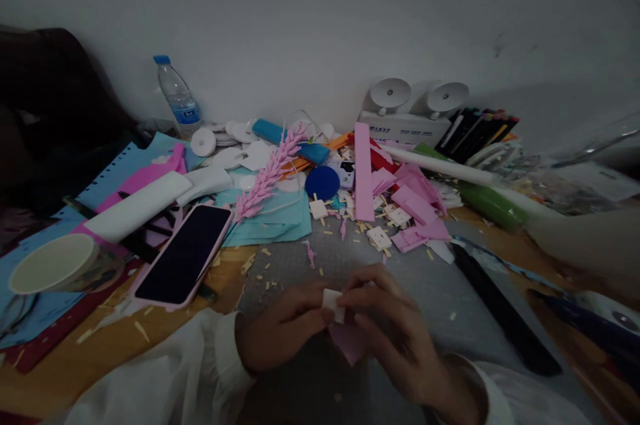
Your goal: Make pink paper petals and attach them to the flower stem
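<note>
Near the front of the grey mat, both of my hands are closed around small pieces held between them. Thumb and fingers of my left hand (287, 325) pinch the left side of a small white square piece (333, 305). My right hand (395, 328) grips the same piece from the right, its fingertips on the edge. Below the white square hangs a piece of pink paper (349, 341), tucked under the right fingers; whether it is joined to the square I cannot tell. Tiny pink twisted bits (311, 255) lie just beyond my hands.
Pink paper strips (420, 205), cream square pieces (379, 238) and scraps lie beyond my hands. To the left are a phone (185, 255), a paper cup (55, 265) and a pink braided spike (270, 175). A long black object (505, 311) lies right. A water bottle (179, 95) stands behind.
</note>
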Demonstrator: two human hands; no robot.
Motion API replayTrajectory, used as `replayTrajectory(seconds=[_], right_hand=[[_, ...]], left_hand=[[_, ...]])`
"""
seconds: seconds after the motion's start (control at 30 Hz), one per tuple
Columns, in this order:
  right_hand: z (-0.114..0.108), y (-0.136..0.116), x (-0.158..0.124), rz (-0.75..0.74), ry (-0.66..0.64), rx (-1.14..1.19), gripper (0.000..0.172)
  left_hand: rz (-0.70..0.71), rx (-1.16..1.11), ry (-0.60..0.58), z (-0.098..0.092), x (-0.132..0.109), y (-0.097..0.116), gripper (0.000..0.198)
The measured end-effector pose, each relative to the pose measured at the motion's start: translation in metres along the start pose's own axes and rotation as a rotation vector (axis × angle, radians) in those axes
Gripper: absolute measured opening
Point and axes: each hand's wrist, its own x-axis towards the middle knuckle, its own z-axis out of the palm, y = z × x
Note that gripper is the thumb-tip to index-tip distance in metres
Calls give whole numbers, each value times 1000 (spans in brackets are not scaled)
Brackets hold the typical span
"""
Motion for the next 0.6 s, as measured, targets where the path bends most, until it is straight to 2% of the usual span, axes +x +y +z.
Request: replayTrajectory(seconds=[0.13,0.3,0.5,0.6], right_hand=[[6,2,3,80,80,-27,22],[9,3,2,-13,123,-56,18],[5,5,1,-87,91,-223,26],[5,7,0,-89,60,-246,28]], left_hand=[[29,46,12,1,0,-1,24],[14,111,28,3,1,-4,31],[15,153,97,4,1,-7,41],[35,113,71,3,0,-6,41]])
